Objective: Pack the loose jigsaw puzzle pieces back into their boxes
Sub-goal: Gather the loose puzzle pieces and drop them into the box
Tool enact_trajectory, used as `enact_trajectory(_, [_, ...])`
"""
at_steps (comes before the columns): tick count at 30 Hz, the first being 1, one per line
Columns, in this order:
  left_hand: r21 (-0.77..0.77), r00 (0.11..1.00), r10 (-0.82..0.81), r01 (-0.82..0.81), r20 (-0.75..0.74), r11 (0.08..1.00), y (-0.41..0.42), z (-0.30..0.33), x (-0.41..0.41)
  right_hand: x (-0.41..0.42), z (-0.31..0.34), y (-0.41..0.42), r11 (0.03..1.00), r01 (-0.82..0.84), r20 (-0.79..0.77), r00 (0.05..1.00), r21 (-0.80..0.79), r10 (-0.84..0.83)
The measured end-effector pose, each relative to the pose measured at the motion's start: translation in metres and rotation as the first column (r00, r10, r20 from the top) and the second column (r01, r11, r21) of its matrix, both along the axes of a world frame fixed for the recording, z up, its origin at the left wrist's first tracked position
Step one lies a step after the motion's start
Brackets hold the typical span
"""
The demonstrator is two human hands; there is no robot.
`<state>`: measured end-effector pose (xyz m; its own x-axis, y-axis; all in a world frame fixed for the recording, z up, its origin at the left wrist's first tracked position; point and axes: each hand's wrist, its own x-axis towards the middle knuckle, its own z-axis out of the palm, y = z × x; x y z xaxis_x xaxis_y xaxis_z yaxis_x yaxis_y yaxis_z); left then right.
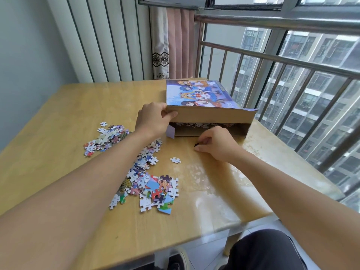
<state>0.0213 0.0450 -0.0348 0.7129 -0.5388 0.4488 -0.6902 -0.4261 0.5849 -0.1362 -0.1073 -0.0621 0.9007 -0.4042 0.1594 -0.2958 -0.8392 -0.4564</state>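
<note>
At the centre of the frame the left hand (154,118) grips the near-left corner of the puzzle box (206,106), its flap lifted over pieces inside. Just right, the right hand (216,144) pinches a dark puzzle piece (196,144) on the counter (58,117). Loose pieces (148,184) lie scattered lower left of centre.

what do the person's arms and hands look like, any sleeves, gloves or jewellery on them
Both forearms are bare from the bottom edge of the picture up to the wrists: no sleeves show. The left hand and the right hand wear no gloves, and no ring, watch or bracelet shows on either. No marks or tattoos are visible. Dark trousers show at the bottom right.
</note>
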Motion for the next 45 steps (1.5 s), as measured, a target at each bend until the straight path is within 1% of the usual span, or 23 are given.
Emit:
enact_trajectory(4, [0.002, 1.0, -0.015, 0.015, -0.003, 1.0, 0.001, -0.001, 0.0, 0.007, 0.007, 0.001, 1.0, -0.009, -0.042, 0.999, 0.01, 0.009])
enact_trajectory(7, [-0.006, 1.0, -0.011, 0.011, -0.01, 1.0, 0.001, 0.0, 0.0, 0.01, 0.011, 0.001, 0.999, -0.046, -0.084, 0.995, 0.004, 0.046])
enact_trajectory(13, [-0.009, 1.0, -0.014, 0.014, -0.015, 1.0, 0.001, 0.002, 0.0, 0.009, 0.013, 0.001, 0.986, -0.108, -0.08, 0.992, -0.128, 0.098])
enact_trajectory(18, [-0.025, 0.999, -0.025, 0.024, -0.02, 0.999, 0.002, 0.004, -0.001, 0.009, 0.017, -0.004, 0.995, -0.083, -0.113, 0.991, -0.062, 0.076])
enact_trajectory(22, [-0.01, 1.0, -0.029, 0.029, -0.011, 1.0, 0.003, 0.005, -0.001, 0.012, 0.021, -0.001, 0.98, -0.144, -0.142, 0.982, -0.138, 0.124])
enact_trajectory(27, [-0.005, 1.0, -0.028, 0.028, -0.008, 1.0, 0.003, 0.004, -0.001, 0.009, 0.023, -0.005, 0.997, -0.073, -0.167, 0.983, -0.017, 0.069])
enact_trajectory(34, [-0.008, 0.998, -0.055, 0.055, -0.029, 0.998, 0.006, -0.001, -0.003, 0.016, 0.032, -0.002, 0.997, -0.072, -0.256, 0.964, -0.01, 0.067])
enact_trajectory(37, [0.017, 0.99, -0.131, 0.132, -0.055, 0.991, 0.014, 0.0, -0.002, 0.013, 0.03, 0.01, 0.997, -0.075, -0.223, 0.972, 0.015, 0.076])
enact_trajectory(40, [0.096, 0.979, -0.18, 0.189, -0.1, 0.977, 0.031, -0.004, 0.001, 0.01, 0.016, 0.04, 0.985, -0.13, -0.12, 0.982, 0.111, 0.143])
enact_trajectory(43, [0.165, 0.979, -0.184, 0.198, -0.092, 0.966, 0.059, -0.005, 0.0, 0.011, 0.006, 0.071, 0.945, -0.225, -0.001, 0.973, 0.238, 0.231])
enact_trajectory(45, [0.185, 0.984, -0.152, 0.167, -0.088, 0.969, 0.086, -0.002, -0.002, 0.011, 0.009, 0.083, 0.924, -0.227, 0.062, 0.974, 0.31, 0.218])
